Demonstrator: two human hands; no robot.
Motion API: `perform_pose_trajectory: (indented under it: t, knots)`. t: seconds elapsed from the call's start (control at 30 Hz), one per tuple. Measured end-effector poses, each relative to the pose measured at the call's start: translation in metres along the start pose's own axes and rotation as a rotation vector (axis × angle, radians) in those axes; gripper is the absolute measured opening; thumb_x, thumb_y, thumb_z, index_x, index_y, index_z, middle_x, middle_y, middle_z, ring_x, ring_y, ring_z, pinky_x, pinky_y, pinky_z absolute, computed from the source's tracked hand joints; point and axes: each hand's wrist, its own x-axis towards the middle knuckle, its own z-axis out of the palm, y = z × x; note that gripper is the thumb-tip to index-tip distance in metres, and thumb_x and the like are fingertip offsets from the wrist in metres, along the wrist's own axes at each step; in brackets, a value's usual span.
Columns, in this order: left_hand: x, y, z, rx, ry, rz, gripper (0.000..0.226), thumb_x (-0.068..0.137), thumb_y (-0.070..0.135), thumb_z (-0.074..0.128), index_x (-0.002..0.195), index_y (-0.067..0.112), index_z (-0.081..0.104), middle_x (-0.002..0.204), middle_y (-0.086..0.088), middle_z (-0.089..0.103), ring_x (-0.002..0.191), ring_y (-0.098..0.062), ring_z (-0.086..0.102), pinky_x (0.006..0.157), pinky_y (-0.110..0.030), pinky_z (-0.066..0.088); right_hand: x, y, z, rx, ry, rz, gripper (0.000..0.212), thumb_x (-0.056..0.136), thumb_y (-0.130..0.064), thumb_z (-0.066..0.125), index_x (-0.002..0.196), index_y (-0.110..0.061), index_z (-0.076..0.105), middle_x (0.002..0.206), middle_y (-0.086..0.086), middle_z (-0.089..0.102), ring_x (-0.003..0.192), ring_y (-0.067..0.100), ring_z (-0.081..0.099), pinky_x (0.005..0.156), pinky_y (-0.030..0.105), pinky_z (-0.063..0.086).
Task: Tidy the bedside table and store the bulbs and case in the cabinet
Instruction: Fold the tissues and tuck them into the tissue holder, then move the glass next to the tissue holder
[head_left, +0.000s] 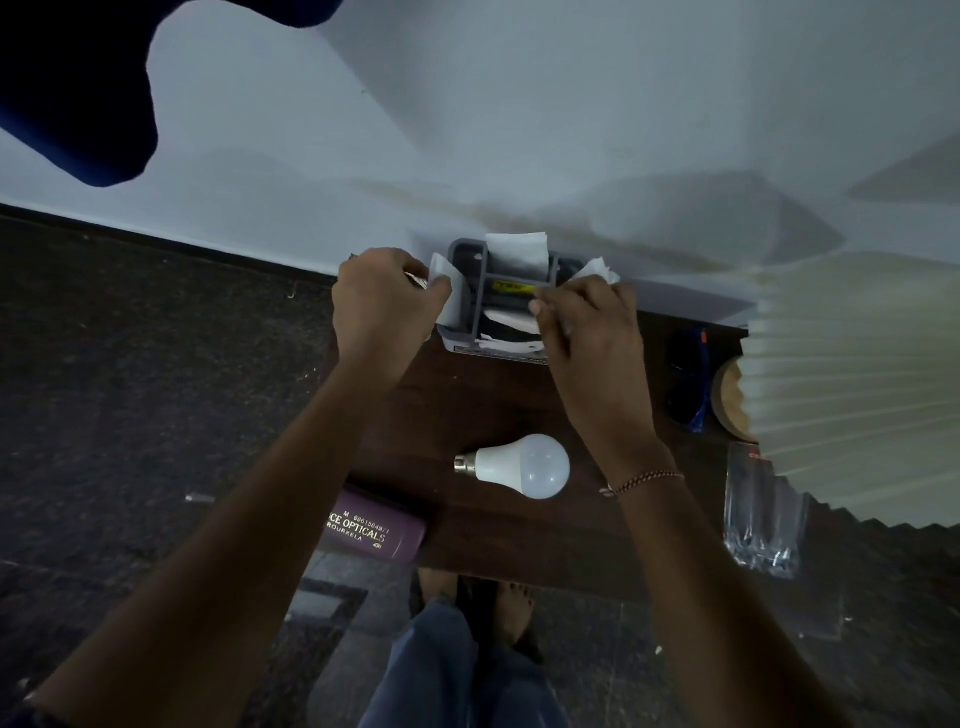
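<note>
Where case (374, 530) lies, print reads "OPTICALS", "ROURKELA".

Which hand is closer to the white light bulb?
Right. The right hand sits behind the bulb, slightly rightward, pinching paper at the grey organizer; the left hand is farther off, behind and leftward.

matt bulb (522, 466), wood table (498, 400), paper tissue (517, 252)

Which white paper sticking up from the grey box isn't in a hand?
The middle paper, standing at the back of the grey box. The left hand and right hand pinch the side papers.
</note>
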Motion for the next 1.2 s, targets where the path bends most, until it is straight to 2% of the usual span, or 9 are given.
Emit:
perform_pose_trajectory:
  t: [0.2, 0.33, 0.43, 0.5, 0.6, 0.8, 0.97, 1.07, 1.2]
  knots:
    - [-0.008, 0.004, -0.005, -0.077, 0.085, -0.066, 0.038, 0.078, 0.037, 0.064, 0.108, 0.013, 0.068, 0.096, -0.004, 0.072, 0.091, -0.018, 0.066, 0.082, -0.028, 0.05, -0.007, 0.007, -0.016, 0.079, 0.198, 0.091, 0.02, 0.092, -0.014, 0.053, 0.105, -0.008, 0.067, 0.099, 0.012, 0.061, 0.094, 0.024, 0.05, 0.074, 0.012, 0.03]
    - [-0.018, 0.006, -0.011, -0.109, 0.128, -0.082, 0.04, 0.077, 0.031, 0.063, 0.114, 0.016, 0.063, 0.101, -0.004, 0.069, 0.09, -0.017, 0.064, 0.079, -0.028, 0.048, -0.017, 0.01, -0.021, 0.102, 0.221, 0.116, 0.017, 0.091, -0.011, 0.055, 0.103, -0.006, 0.066, 0.097, 0.014, 0.06, 0.091, 0.025, 0.052, 0.073, 0.016, 0.034]
    - [-0.032, 0.008, -0.014, -0.104, 0.158, -0.029, 0.031, 0.076, 0.023, 0.061, 0.106, 0.013, 0.061, 0.101, -0.006, 0.067, 0.084, -0.013, 0.057, 0.069, -0.02, 0.036, -0.025, 0.01, -0.023, 0.098, 0.199, 0.126, 0.017, 0.09, -0.007, 0.055, 0.104, -0.006, 0.066, 0.098, 0.014, 0.06, 0.093, 0.025, 0.052, 0.074, 0.019, 0.037]
    - [-0.045, 0.01, -0.015, -0.079, 0.164, 0.03, 0.024, 0.078, 0.019, 0.062, 0.101, 0.012, 0.06, 0.1, -0.007, 0.065, 0.08, -0.006, 0.047, 0.066, -0.013, 0.028, -0.031, 0.009, -0.023, 0.077, 0.19, 0.115, 0.02, 0.089, -0.002, 0.054, 0.105, -0.007, 0.066, 0.099, 0.013, 0.06, 0.093, 0.023, 0.051, 0.074, 0.014, 0.034]
    - [-0.062, 0.013, -0.012, -0.059, 0.136, 0.078, 0.018, 0.08, 0.019, 0.061, 0.097, 0.013, 0.059, 0.098, -0.008, 0.062, 0.078, -0.005, 0.043, 0.065, -0.013, 0.027, -0.039, 0.009, -0.023, 0.066, 0.143, 0.097, 0.026, 0.087, 0.003, 0.051, 0.106, -0.008, 0.064, 0.103, 0.012, 0.059, 0.096, 0.021, 0.049, 0.073, 0.007, 0.034]
    - [-0.087, 0.021, -0.003, -0.088, 0.053, 0.118, 0.017, 0.083, 0.019, 0.06, 0.099, 0.015, 0.06, 0.093, -0.006, 0.062, 0.071, -0.01, 0.049, 0.065, -0.021, 0.036, -0.065, 0.01, -0.02, 0.095, 0.156, 0.103, 0.031, 0.082, 0.008, 0.052, 0.105, -0.008, 0.065, 0.104, 0.011, 0.059, 0.096, 0.013, 0.046, 0.077, 0.012, 0.037]
    - [-0.115, 0.026, 0.012, -0.15, -0.013, 0.116, 0.012, 0.084, 0.018, 0.06, 0.095, 0.016, 0.06, 0.085, -0.003, 0.062, 0.066, -0.003, 0.05, 0.061, -0.003, 0.035, -0.094, 0.019, -0.024, 0.172, 0.193, 0.107, 0.033, 0.081, 0.005, 0.05, 0.105, -0.013, 0.065, 0.102, 0.006, 0.058, 0.096, 0.004, 0.043, 0.078, 0.018, 0.043]
    - [-0.134, 0.032, 0.024, -0.206, -0.039, 0.099, 0.008, 0.081, 0.013, 0.062, 0.089, 0.015, 0.062, 0.083, -0.001, 0.061, 0.067, 0.005, 0.05, 0.066, 0.003, 0.035, -0.11, 0.027, -0.031, 0.198, 0.187, 0.121, 0.035, 0.08, 0.006, 0.053, 0.104, -0.016, 0.066, 0.102, 0.004, 0.058, 0.097, 0.007, 0.048, 0.081, 0.014, 0.042]
    - [-0.159, 0.046, 0.041, -0.228, -0.095, 0.085, 0.005, 0.08, 0.013, 0.062, 0.084, 0.017, 0.062, 0.082, 0.005, 0.06, 0.071, 0.002, 0.051, 0.066, -0.001, 0.036, -0.13, 0.041, -0.043, 0.202, 0.204, 0.134, 0.035, 0.078, 0.01, 0.056, 0.101, -0.014, 0.067, 0.102, 0.004, 0.057, 0.099, 0.01, 0.052, 0.088, 0.009, 0.041]
